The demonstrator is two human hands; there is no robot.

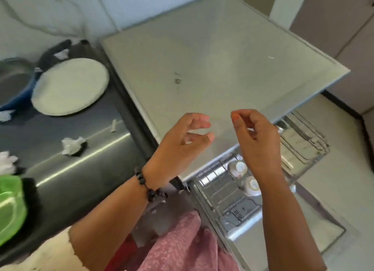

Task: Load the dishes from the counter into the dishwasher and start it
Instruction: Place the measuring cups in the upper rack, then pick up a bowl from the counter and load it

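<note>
Currently nothing is held: left hand (pixel 182 137) and right hand (pixel 255 137) fingers are loosely curled. The white plate (pixel 69 86), if gripped carelessly, could be dropped beside the rack (pixel 220 187).

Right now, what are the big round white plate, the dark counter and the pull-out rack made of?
The big round white plate looks like matte ceramic or melamine; no shine gives it away. The dark counter seems brushed stainless steel, since long bright streaks reflect off it. The pull-out rack looks like thin metal wire in a grid, probably coated. The small white cups in it look like glossy porcelain.
</note>
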